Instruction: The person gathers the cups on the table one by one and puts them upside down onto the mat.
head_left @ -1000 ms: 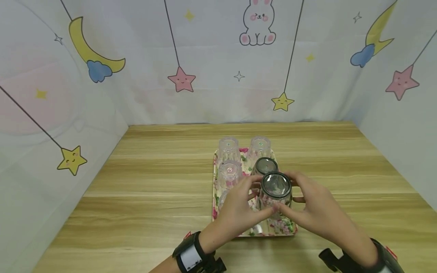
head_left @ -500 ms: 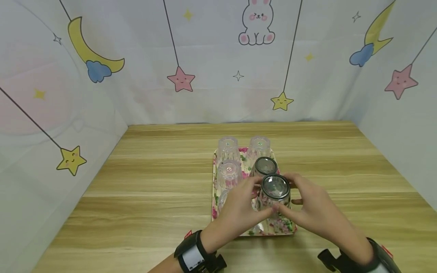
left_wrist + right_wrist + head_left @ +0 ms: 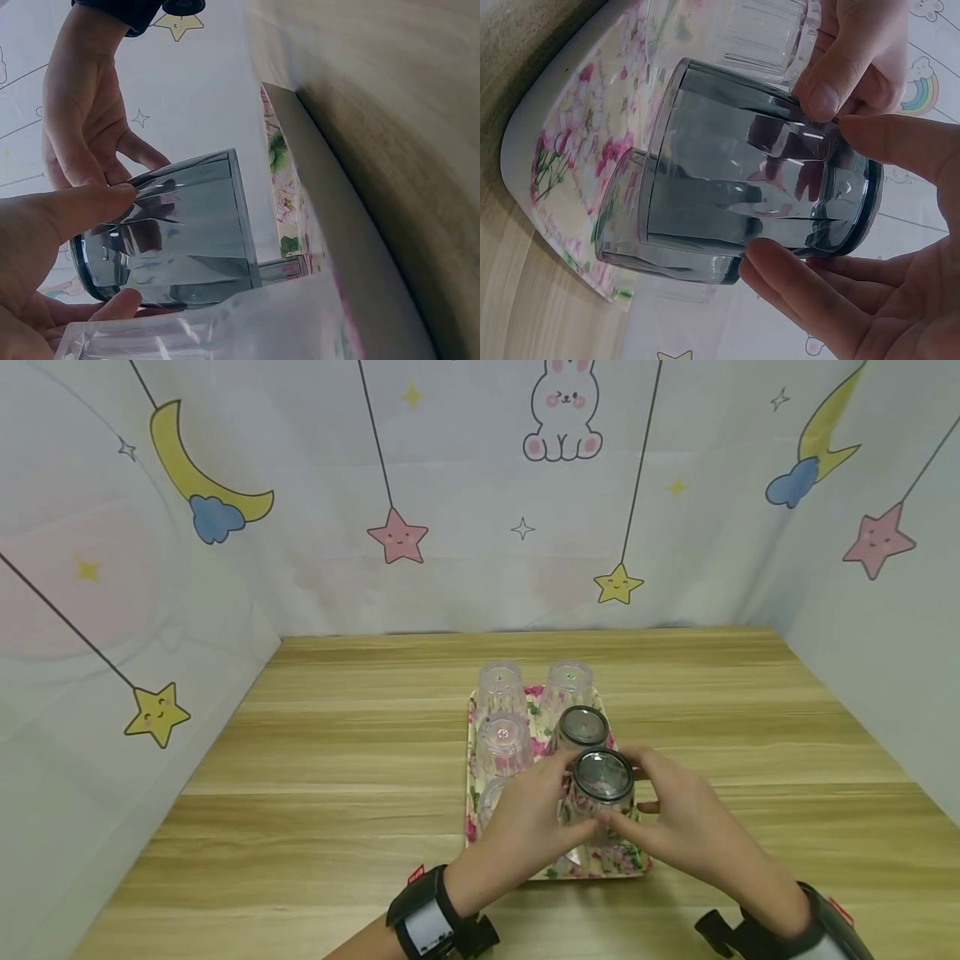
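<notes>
Both hands hold a dark grey clear glass (image 3: 603,774), upside down, at the front right of a floral tray (image 3: 628,857). My left hand (image 3: 525,817) grips its left side, and my right hand (image 3: 684,827) grips the right side; the thumbs meet at the front. In the left wrist view the rim of the grey glass (image 3: 191,232) appears slightly above the tray. Just behind it stands a second upturned grey glass (image 3: 584,725). Clear upturned glasses (image 3: 504,739) line the tray's left side, the front one partly hidden by my left hand.
Another clear glass (image 3: 570,681) stands upturned at the tray's back right. The tray lies on a wood-grain table (image 3: 360,735). A printed cloth (image 3: 465,485) encloses the back and sides.
Both hands have lowered the grey glass a little, toward the tray's front and slightly left. The other glasses and the tray have stayed in place.
</notes>
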